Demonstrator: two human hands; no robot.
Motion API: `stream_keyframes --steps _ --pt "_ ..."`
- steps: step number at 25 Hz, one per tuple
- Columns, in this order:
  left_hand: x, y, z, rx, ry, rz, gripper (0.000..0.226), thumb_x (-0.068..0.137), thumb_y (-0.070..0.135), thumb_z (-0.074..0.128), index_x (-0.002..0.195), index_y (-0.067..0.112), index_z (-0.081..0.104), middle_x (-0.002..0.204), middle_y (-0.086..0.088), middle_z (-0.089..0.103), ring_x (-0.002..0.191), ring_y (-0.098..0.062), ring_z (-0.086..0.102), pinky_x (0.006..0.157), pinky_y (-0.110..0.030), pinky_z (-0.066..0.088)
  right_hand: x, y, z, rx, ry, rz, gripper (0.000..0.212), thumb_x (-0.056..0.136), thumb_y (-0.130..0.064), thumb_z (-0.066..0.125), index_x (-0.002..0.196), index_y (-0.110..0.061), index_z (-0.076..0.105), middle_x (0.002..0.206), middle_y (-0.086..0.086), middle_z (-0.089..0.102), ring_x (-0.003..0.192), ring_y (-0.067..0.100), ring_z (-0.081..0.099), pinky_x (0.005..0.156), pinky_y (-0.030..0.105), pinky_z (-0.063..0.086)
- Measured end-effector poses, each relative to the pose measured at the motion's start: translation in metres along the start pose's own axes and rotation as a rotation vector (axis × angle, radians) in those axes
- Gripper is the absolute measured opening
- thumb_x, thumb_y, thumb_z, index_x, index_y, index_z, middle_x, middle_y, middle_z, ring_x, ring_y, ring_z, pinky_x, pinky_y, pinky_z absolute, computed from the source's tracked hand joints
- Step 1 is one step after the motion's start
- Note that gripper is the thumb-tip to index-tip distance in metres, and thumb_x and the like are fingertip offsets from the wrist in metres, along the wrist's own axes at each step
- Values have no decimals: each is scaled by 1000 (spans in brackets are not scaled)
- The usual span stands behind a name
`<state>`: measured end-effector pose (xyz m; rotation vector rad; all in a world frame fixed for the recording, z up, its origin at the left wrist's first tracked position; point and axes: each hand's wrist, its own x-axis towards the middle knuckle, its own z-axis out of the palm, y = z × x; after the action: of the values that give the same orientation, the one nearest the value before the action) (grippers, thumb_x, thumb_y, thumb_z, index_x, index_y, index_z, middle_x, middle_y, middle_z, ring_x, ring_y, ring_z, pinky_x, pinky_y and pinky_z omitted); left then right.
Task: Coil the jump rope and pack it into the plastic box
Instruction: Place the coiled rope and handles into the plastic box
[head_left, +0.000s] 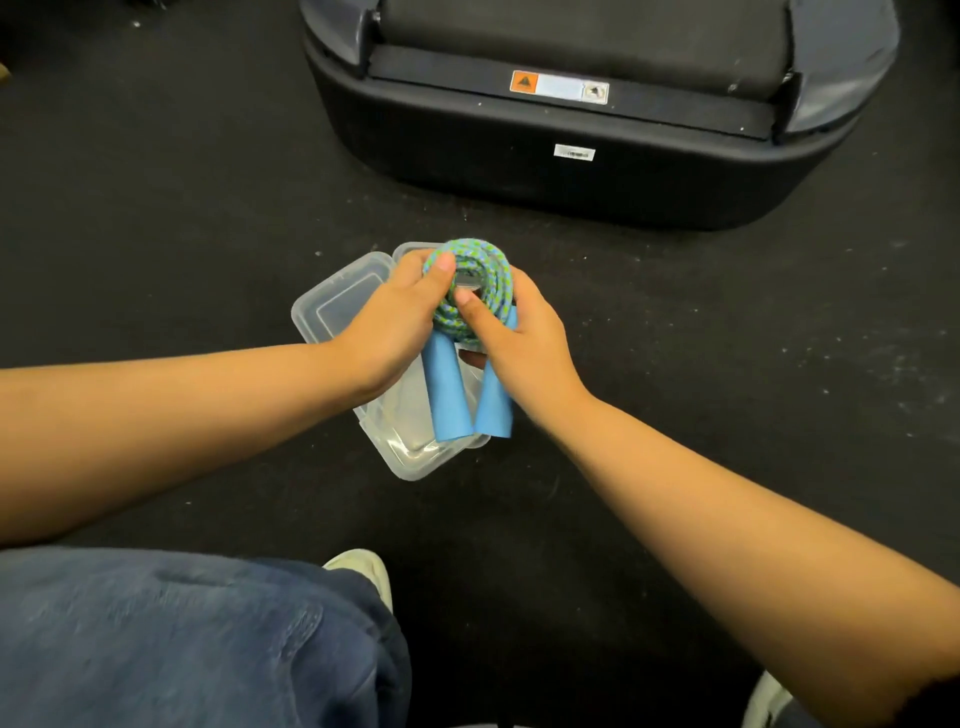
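Note:
The jump rope (485, 270) is a green-and-blue braided cord wound into a tight coil, with two light blue handles (447, 395) hanging down side by side. Both hands hold it above the clear plastic box (415, 457). My left hand (389, 322) grips the coil's left side, thumb on top. On the right side, my right hand (524, 343) presses its thumb onto the cord. The box stands open on the floor under the handles. Its clear lid (337, 306) lies just to the left, partly hidden by my left hand.
A large black padded piece of equipment (597, 156) with a warning label stands on the dark floor beyond the box. My blue-jeaned knee (197, 639) and a light shoe (363, 566) are at the lower left; another shoe (769, 701) shows at the bottom right.

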<state>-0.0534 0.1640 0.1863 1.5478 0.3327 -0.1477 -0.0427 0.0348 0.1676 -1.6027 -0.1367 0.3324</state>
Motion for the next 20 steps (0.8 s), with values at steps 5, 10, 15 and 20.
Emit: stream_keyframes --steps 5,10,15,20 --pt "2 -12 3 49 -11 28 22 100 30 35 107 19 52 105 1 63 99 -5 61 91 -23 49 7 20 9 274 -101 201 29 88 -32 62 115 -23 58 113 6 67 104 23 66 81 46 57" --pt "9 -23 5 25 2 -7 26 101 25 31 117 15 48 106 3 60 97 -2 57 84 -13 49 14 32 10 391 -172 276 24 91 -25 58 115 -21 59 106 3 70 98 18 68 83 40 56" --pt "27 -34 -4 52 -8 -100 35 97 34 36 121 13 50 133 -12 52 121 -19 52 105 -34 40 28 41 14 509 -183 417 23 90 -19 60 113 -15 61 100 8 69 93 23 66 86 45 55" --pt "38 -40 -11 214 26 -114 28 101 28 30 118 16 48 133 -11 45 123 -17 45 109 -33 34 43 53 18 579 -235 546 19 88 -17 62 106 -13 63 91 9 72 85 24 69 82 46 56"
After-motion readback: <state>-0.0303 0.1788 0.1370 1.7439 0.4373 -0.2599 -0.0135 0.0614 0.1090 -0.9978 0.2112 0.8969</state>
